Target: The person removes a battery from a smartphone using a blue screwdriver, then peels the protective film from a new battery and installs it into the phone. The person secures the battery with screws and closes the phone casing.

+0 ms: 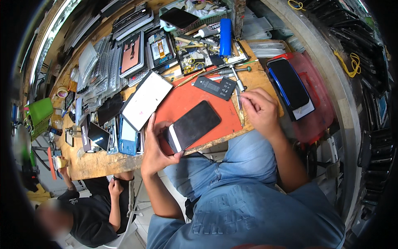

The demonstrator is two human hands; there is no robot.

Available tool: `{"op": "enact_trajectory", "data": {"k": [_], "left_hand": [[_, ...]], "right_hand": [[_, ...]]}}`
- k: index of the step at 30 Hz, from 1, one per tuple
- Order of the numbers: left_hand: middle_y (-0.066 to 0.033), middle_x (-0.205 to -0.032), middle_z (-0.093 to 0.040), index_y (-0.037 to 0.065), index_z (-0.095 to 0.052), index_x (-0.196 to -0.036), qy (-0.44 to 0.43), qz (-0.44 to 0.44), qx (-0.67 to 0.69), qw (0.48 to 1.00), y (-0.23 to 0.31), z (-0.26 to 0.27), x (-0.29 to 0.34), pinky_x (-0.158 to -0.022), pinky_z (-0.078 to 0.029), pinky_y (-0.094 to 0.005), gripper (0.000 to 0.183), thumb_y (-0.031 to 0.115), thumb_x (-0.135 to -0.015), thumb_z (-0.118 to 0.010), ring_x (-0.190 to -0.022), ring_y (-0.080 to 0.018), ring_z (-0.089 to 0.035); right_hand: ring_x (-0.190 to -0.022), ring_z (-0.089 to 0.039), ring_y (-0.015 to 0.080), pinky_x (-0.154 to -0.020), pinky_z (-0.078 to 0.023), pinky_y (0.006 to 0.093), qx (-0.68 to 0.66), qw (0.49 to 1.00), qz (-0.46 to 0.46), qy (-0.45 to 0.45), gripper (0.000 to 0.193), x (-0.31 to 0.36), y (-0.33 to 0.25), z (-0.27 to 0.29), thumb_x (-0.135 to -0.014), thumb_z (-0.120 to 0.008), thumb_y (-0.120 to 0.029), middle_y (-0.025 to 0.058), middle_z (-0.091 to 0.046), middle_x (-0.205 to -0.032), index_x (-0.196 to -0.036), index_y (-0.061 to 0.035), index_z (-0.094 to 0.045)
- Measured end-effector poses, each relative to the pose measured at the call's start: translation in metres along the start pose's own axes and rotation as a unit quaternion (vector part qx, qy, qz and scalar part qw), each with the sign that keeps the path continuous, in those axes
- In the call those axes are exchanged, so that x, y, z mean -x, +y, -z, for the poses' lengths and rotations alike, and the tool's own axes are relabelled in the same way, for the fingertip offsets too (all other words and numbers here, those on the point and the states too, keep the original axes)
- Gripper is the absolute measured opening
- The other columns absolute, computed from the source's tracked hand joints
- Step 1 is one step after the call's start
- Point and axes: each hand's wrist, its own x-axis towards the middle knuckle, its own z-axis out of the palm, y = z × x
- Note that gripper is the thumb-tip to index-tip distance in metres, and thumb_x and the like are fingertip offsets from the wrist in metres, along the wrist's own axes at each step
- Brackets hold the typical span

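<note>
My left hand grips a dark smartphone by its lower left end, thumb along the near edge and fingers behind the far side. The phone lies tilted over a red-orange work mat, and a white strip crosses it near my fingers. To the right, my right hand is raised with its fingers curled together; whatever they may hold is too small to make out. Just beside its fingertips lie a silver screwdriver-like tool and a slim pointed tool. Beyond the phone rests a flat black phone battery.
A white-faced panel lies left of the phone. Farther back are a parts tray, a blue cylinder and opened tablets. A blue-edged phone sits on a red box at right. Another person sits at lower left.
</note>
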Motion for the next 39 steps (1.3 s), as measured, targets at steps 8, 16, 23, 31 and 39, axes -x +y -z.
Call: {"op": "enact_trajectory", "data": {"k": [8,16,23,31,39], "left_hand": [[-0.0221,-0.137,-0.064,0.0,-0.019,-0.17,-0.009,-0.038,-0.048,0.998,-0.002,0.004,-0.004,-0.113,-0.047,-0.0465,0.135,0.02,-0.061,-0.096,-0.125,-0.0373,-0.064],[-0.0201,-0.137,-0.063,0.001,-0.022,-0.17,-0.024,-0.029,-0.093,0.995,0.01,0.011,0.001,-0.118,-0.045,-0.0455,0.136,0.02,-0.058,-0.096,-0.129,-0.0371,-0.061],[-0.0209,-0.139,-0.06,0.002,-0.019,-0.171,-0.022,0.009,-0.028,0.999,0.003,0.005,0.002,-0.117,-0.048,-0.0462,0.133,0.014,-0.062,-0.095,-0.129,-0.0332,-0.063],[-0.0194,-0.143,-0.057,0.005,-0.021,-0.171,-0.041,-0.026,-0.062,0.997,0.002,0.008,0.001,-0.121,-0.045,-0.047,0.133,0.013,-0.062,-0.095,-0.134,-0.0333,-0.059],[-0.0194,-0.144,-0.055,0.003,-0.026,-0.169,-0.033,0.01,-0.018,0.999,0.0,0.002,0.006,-0.121,-0.043,-0.0483,0.13,0.017,-0.06,-0.097,-0.135,-0.0344,-0.057]], "right_hand": [[-0.078,-0.064,0.0159,-0.067,-0.05,0.0306,0.069,0.997,0.004,0.021,0.009,0.015,0.016,-0.007,-0.107,-0.067,-0.009,0.0081,-0.066,-0.091,-0.111,-0.0016,-0.069],[-0.073,-0.056,0.0072,-0.062,-0.047,0.0261,0.098,0.992,-0.074,-0.013,0.013,0.025,0.019,-0.003,-0.108,-0.069,-0.011,0.0008,-0.067,-0.088,-0.117,-0.0017,-0.072],[-0.079,-0.068,0.0359,-0.071,-0.053,0.0447,0.106,0.994,0.003,-0.038,0.008,0.011,0.001,-0.007,-0.097,-0.069,-0.001,0.0158,-0.066,-0.09,-0.105,-0.0024,-0.067],[-0.083,-0.068,0.0387,-0.073,-0.053,0.0466,0.116,0.993,-0.006,-0.025,0.007,0.014,-0.005,-0.009,-0.102,-0.064,0.0,0.018,-0.065,-0.092,-0.109,-0.0005,-0.066],[-0.09,-0.07,0.0413,-0.078,-0.055,0.0486,0.086,0.996,0.017,0.026,0.014,0.016,0.002,-0.008,-0.098,-0.067,0.001,0.0183,-0.066,-0.099,-0.11,-0.0035,-0.064]]}}
